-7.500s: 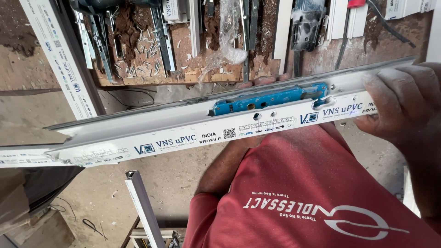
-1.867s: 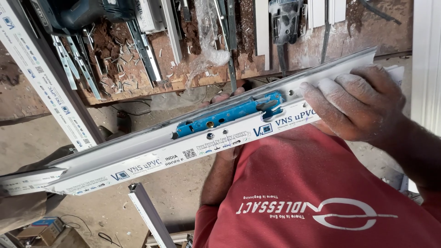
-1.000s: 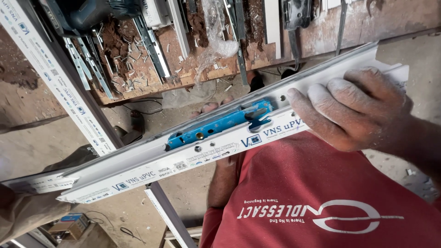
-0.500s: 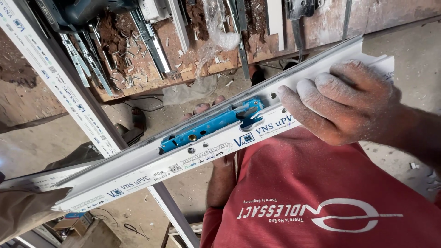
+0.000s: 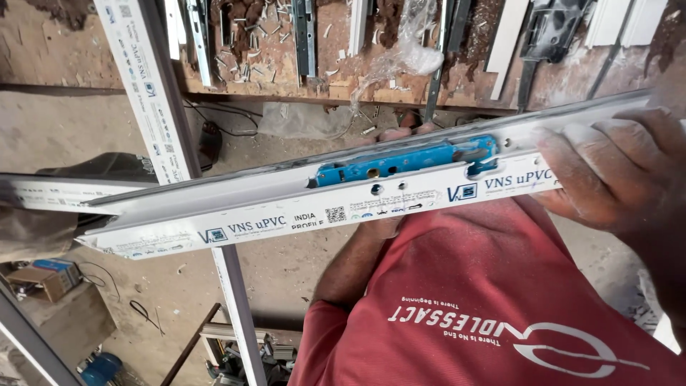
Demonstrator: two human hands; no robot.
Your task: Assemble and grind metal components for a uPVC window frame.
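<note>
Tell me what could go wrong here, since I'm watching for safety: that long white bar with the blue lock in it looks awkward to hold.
1. The white bar is gripped near one end by the right hand, while the left hand supports it from underneath, mostly hidden. Its long free end may sag or swing into the leaning white strip.
2. The blue lock sits in its slot with no screws visible; tilting could let it slide out.

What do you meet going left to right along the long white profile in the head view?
Cut end of the white profile → round holes → blue lock body → right hand gripping the profile.
</note>
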